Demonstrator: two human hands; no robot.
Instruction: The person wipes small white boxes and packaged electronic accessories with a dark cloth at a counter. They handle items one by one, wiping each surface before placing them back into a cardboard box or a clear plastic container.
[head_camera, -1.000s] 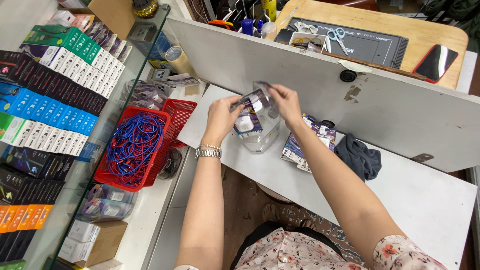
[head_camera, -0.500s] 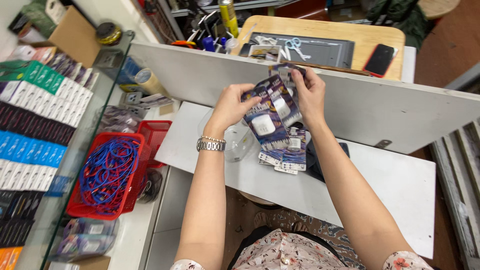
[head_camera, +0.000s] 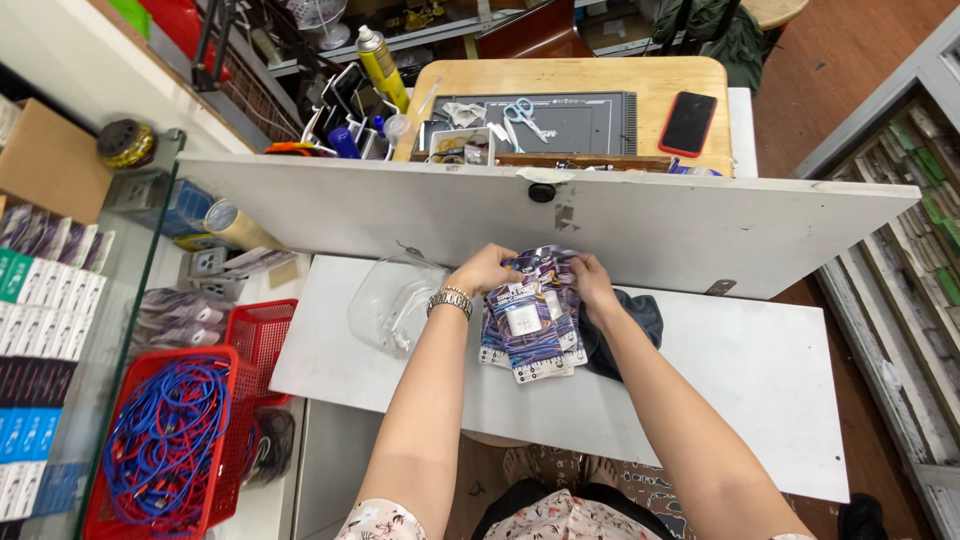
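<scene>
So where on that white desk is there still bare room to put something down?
The white desk is bare along its right half, from the dark cloth to the far edge, and along the near edge. The middle is crowded: both hands, left hand and right hand, on the packets, with a clear plastic bag to their left.

Glossy plastic, matt board, soft cloth

The small packets (head_camera: 528, 322) look like shiny plastic film; the clear bag (head_camera: 385, 305) is glossy too. The white shelf (head_camera: 760, 375) is matt, the dark cloth (head_camera: 628, 325) soft.
</scene>
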